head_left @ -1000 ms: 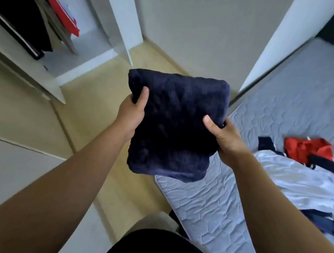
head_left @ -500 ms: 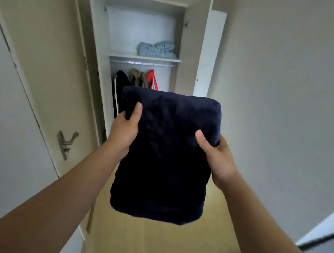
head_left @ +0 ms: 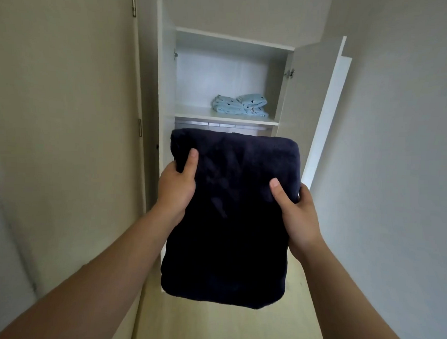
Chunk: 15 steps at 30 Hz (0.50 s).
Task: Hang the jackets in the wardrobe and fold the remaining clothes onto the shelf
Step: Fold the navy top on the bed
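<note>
With my left hand (head_left: 176,187) and right hand (head_left: 298,216) clamped on the folded navy fleece (head_left: 230,221), I lift it level toward the shelf (head_left: 194,114), aiming beside the blue bundle (head_left: 239,104).

Both hands hold a folded dark navy garment (head_left: 230,221) up in front of the open wardrobe (head_left: 164,90). Left hand (head_left: 177,186) grips its left edge, right hand (head_left: 296,213) its right edge, thumbs on the front. Light blue folded clothes (head_left: 239,108) sit at the shelf's (head_left: 194,113) right end. Rail below, probably; mostly hidden.
</note>
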### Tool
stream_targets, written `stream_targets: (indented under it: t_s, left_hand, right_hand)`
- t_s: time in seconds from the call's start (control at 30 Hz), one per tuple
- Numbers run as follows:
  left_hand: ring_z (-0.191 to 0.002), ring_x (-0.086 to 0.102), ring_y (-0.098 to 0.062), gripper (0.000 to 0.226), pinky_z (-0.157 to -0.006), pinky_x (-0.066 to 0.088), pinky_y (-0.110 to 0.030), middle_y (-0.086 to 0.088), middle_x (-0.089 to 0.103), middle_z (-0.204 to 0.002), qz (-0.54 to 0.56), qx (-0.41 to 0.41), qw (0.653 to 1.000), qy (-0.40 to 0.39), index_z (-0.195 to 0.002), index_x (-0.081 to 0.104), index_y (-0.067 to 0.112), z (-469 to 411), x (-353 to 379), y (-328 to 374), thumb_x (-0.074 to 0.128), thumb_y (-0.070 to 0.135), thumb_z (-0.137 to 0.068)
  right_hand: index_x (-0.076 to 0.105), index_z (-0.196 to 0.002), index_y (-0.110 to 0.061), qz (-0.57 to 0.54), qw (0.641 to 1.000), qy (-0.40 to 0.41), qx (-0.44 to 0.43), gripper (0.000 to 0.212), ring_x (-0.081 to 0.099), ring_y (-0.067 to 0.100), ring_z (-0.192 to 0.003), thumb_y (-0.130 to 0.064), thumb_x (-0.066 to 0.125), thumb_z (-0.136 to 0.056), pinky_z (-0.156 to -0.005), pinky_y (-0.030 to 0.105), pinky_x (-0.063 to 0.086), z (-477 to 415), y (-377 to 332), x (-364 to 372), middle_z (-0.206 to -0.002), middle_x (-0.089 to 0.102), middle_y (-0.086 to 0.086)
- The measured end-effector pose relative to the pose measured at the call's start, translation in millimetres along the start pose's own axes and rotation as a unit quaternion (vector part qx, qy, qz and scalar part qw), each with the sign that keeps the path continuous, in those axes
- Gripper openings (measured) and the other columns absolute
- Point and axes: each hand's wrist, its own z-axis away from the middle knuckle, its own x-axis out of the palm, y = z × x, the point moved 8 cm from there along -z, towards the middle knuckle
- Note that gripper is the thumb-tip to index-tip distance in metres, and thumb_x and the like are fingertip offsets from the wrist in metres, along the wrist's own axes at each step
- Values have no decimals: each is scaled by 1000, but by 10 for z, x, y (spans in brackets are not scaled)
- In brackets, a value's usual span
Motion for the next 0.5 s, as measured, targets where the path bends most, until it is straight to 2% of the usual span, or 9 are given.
stream_targets:
  t_s: [0.1, 0.2, 0.33, 0.5]
  left_hand:
    - [-82, 66, 12, 56, -72, 50, -15, 32, 71, -90, 2, 1, 1000, 1, -98, 66, 45, -557, 176, -198, 53, 92, -71]
    - [-86, 68, 7, 64, -70, 52, -13, 28, 71, -94, 5, -5, 1000, -5, -113, 66, 38, -1152, 425, -453, 53, 88, -75]
    - [-106, 66, -13, 80, -96, 55, -35, 9, 69, -118, -6, -11, 1000, -22, -132, 61, 25, -2112, 902, -722, 50, 85, -80]
    - [-110, 64, -17, 81, -102, 52, -43, 4, 68, -123, -32, -5, 999, 6, -138, 57, 24, -3414, 1383, -843, 45, 83, -84]
  right_hand:
    - [59, -124, -38, -3, 1000, -5, -1, 64, 72, 6, -98, -68, 80, -71, -79, 25, 60, -598, 208, 169, -111, 73, -18]
    - [60, -124, -35, -4, 1000, -6, -5, 61, 72, 8, -100, -63, 80, -75, -86, 31, 59, -1296, 477, 291, -111, 73, -15]
    - [61, -120, -39, -5, 1000, -3, -11, 57, 72, 7, -97, -67, 78, -73, -89, 36, 58, -2398, 842, 445, -109, 74, -17]
    - [61, -121, -37, -18, 1000, -21, 2, 63, 73, 9, -98, -70, 79, -69, -84, 33, 60, -3885, 1108, 773, -108, 74, -16]
